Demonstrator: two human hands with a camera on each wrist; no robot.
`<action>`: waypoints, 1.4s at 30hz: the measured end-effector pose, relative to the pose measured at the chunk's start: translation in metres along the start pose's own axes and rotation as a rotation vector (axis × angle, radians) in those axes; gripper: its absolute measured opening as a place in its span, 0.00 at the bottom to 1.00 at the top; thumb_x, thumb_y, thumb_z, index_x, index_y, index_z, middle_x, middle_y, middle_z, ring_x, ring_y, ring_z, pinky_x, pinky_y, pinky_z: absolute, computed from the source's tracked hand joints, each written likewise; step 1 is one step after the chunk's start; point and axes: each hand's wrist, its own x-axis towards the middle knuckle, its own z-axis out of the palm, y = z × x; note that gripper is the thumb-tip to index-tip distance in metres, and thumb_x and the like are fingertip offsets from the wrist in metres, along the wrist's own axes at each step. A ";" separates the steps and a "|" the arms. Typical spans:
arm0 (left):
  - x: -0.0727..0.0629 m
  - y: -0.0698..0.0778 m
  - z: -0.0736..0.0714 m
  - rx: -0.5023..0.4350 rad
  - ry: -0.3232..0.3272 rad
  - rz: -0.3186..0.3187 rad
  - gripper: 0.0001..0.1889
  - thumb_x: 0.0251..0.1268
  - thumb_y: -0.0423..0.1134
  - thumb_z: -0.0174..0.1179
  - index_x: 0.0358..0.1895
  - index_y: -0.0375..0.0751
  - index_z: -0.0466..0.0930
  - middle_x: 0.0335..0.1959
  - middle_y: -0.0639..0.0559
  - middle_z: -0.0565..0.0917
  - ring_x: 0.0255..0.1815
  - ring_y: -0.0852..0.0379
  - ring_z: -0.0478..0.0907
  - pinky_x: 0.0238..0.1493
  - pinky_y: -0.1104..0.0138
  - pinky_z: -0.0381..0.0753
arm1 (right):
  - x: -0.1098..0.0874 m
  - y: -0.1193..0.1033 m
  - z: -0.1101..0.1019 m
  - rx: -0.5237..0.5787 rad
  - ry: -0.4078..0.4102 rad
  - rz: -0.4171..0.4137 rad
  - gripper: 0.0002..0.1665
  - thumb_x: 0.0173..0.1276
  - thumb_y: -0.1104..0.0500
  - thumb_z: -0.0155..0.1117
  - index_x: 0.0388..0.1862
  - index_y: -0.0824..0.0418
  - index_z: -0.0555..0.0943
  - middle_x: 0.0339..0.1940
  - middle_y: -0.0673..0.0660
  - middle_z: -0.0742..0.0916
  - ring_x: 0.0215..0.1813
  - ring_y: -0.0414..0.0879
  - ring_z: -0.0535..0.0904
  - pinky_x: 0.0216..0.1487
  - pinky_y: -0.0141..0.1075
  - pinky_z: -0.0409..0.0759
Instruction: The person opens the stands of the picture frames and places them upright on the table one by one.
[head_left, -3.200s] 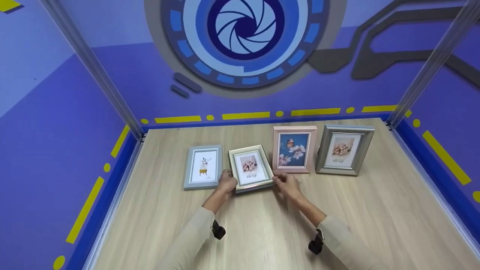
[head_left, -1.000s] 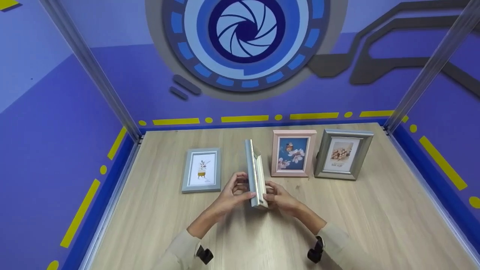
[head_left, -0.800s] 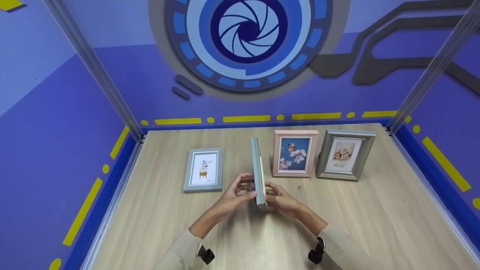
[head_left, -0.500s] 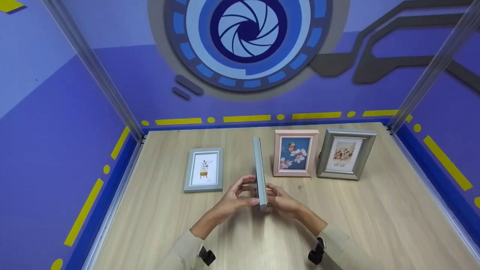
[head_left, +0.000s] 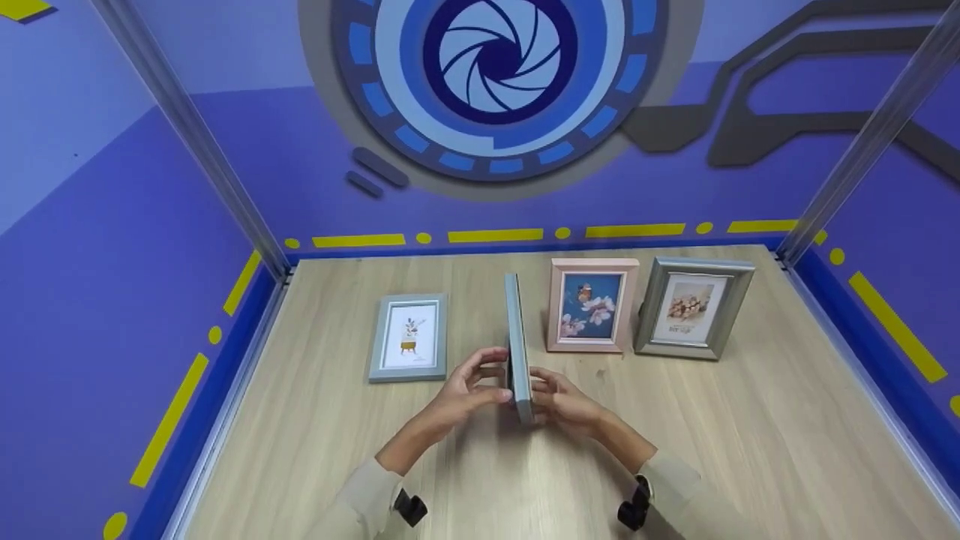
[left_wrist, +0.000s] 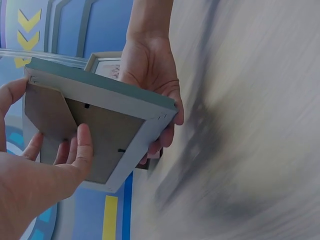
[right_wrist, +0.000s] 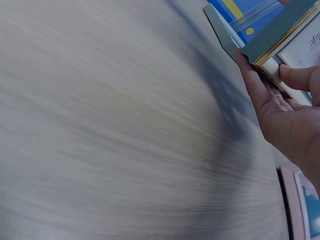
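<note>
A rectangular picture frame with blue-grey sides [head_left: 516, 322] stands on edge between the two hands, above the middle of the pale wood-grain table [head_left: 292, 450], its narrow side towards the head camera; whether its lower end touches the table I cannot tell. The right hand [head_left: 566, 405] grips the lower end, its thumb against the gold-edged front with its white lettered mat, its fingers curled under and round the edge; the left hand [head_left: 461, 390] is at the back, its fingertips parted and on or close to the flat brown backing board [left_wrist: 107, 135] and the brown stand flap [left_wrist: 50, 110]; whether they pinch the flap I cannot tell.

To the left, a blue-grey rectangular frame with a plant print [head_left: 407, 337] lies face up; to the right stand a pink rectangular frame with a blossom print on blue [head_left: 592, 306] and, just beside it, a wide pewter-grey frame with a bouquet print [head_left: 690, 309]; all three are apart from the hands. Beige sleeves [head_left: 364, 495] cover the forearms; a small black device [head_left: 411, 508] sits at each wrist; behind the table rises a purple-blue wall with a large round aperture design [head_left: 499, 60].
</note>
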 end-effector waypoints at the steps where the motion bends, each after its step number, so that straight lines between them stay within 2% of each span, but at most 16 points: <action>1: 0.000 0.001 -0.002 0.001 0.006 -0.002 0.35 0.65 0.33 0.67 0.74 0.37 0.64 0.73 0.41 0.69 0.71 0.47 0.68 0.66 0.62 0.76 | 0.000 0.000 -0.001 0.003 -0.006 0.001 0.36 0.79 0.61 0.55 0.79 0.68 0.54 0.59 0.54 0.85 0.57 0.48 0.83 0.52 0.40 0.83; 7: -0.002 0.005 -0.011 0.035 0.084 0.026 0.28 0.67 0.31 0.61 0.69 0.34 0.68 0.68 0.40 0.73 0.68 0.47 0.71 0.61 0.66 0.79 | -0.002 0.000 -0.003 0.023 -0.013 -0.001 0.35 0.80 0.62 0.53 0.78 0.71 0.54 0.58 0.57 0.86 0.54 0.46 0.85 0.50 0.37 0.84; 13: -0.002 0.008 -0.024 0.100 0.257 0.058 0.20 0.64 0.27 0.56 0.60 0.32 0.75 0.59 0.39 0.79 0.59 0.52 0.77 0.54 0.70 0.79 | -0.001 0.002 -0.002 0.045 -0.006 -0.009 0.32 0.79 0.66 0.51 0.75 0.74 0.54 0.55 0.56 0.85 0.54 0.47 0.84 0.51 0.40 0.85; 18: -0.003 0.007 -0.028 0.163 0.350 0.075 0.15 0.63 0.25 0.56 0.53 0.29 0.77 0.50 0.40 0.80 0.52 0.55 0.77 0.51 0.72 0.78 | 0.001 0.003 -0.002 0.071 0.019 -0.005 0.34 0.79 0.66 0.52 0.77 0.72 0.53 0.59 0.57 0.85 0.55 0.48 0.85 0.51 0.40 0.86; 21: -0.004 0.006 -0.025 0.310 0.398 0.129 0.11 0.61 0.24 0.59 0.46 0.33 0.82 0.42 0.45 0.80 0.45 0.56 0.75 0.47 0.72 0.76 | 0.001 0.003 -0.001 0.074 0.040 -0.001 0.34 0.79 0.65 0.52 0.77 0.73 0.53 0.56 0.54 0.86 0.51 0.45 0.86 0.49 0.39 0.86; 25: -0.004 0.009 -0.018 0.630 0.451 0.254 0.11 0.56 0.21 0.62 0.37 0.39 0.87 0.33 0.48 0.79 0.37 0.53 0.75 0.40 0.68 0.76 | 0.002 0.003 0.000 0.046 0.098 0.002 0.34 0.79 0.64 0.52 0.76 0.74 0.53 0.50 0.49 0.87 0.45 0.41 0.86 0.45 0.36 0.85; 28: -0.005 0.010 -0.013 0.816 0.457 0.311 0.12 0.56 0.20 0.62 0.38 0.39 0.89 0.33 0.48 0.82 0.37 0.52 0.77 0.39 0.65 0.77 | 0.002 0.003 0.000 0.014 0.142 0.000 0.34 0.79 0.64 0.54 0.76 0.74 0.55 0.49 0.49 0.87 0.43 0.40 0.85 0.42 0.35 0.83; 31: -0.006 0.011 -0.010 0.872 0.448 0.299 0.08 0.67 0.26 0.61 0.41 0.36 0.89 0.36 0.47 0.86 0.39 0.53 0.79 0.42 0.64 0.78 | 0.002 0.004 0.000 -0.019 0.184 -0.004 0.35 0.78 0.63 0.56 0.76 0.73 0.55 0.51 0.50 0.86 0.44 0.41 0.85 0.42 0.35 0.83; 33: -0.007 0.013 -0.010 0.857 0.441 0.257 0.10 0.74 0.35 0.58 0.42 0.34 0.89 0.38 0.47 0.87 0.40 0.54 0.79 0.44 0.63 0.77 | 0.002 0.004 0.000 -0.038 0.213 -0.014 0.36 0.77 0.64 0.57 0.76 0.72 0.54 0.54 0.53 0.86 0.45 0.42 0.85 0.44 0.37 0.84; 36: -0.009 0.016 -0.009 0.839 0.416 0.183 0.18 0.78 0.47 0.55 0.42 0.36 0.88 0.37 0.48 0.86 0.40 0.55 0.79 0.44 0.64 0.76 | 0.001 0.004 0.001 -0.047 0.258 -0.038 0.36 0.77 0.65 0.57 0.77 0.71 0.54 0.58 0.57 0.84 0.48 0.44 0.85 0.47 0.42 0.87; 38: -0.011 0.017 -0.009 0.849 0.381 0.133 0.21 0.76 0.51 0.57 0.45 0.35 0.87 0.40 0.46 0.87 0.42 0.52 0.81 0.46 0.60 0.79 | 0.002 0.004 0.002 -0.050 0.282 -0.068 0.36 0.76 0.67 0.57 0.76 0.71 0.54 0.57 0.58 0.84 0.49 0.44 0.85 0.48 0.43 0.87; 42: -0.014 0.013 -0.013 0.872 0.288 0.069 0.26 0.68 0.51 0.66 0.55 0.30 0.82 0.50 0.37 0.86 0.54 0.40 0.83 0.56 0.48 0.82 | 0.004 0.003 0.004 -0.092 0.315 -0.134 0.36 0.75 0.69 0.57 0.75 0.73 0.54 0.53 0.59 0.84 0.48 0.43 0.83 0.48 0.41 0.87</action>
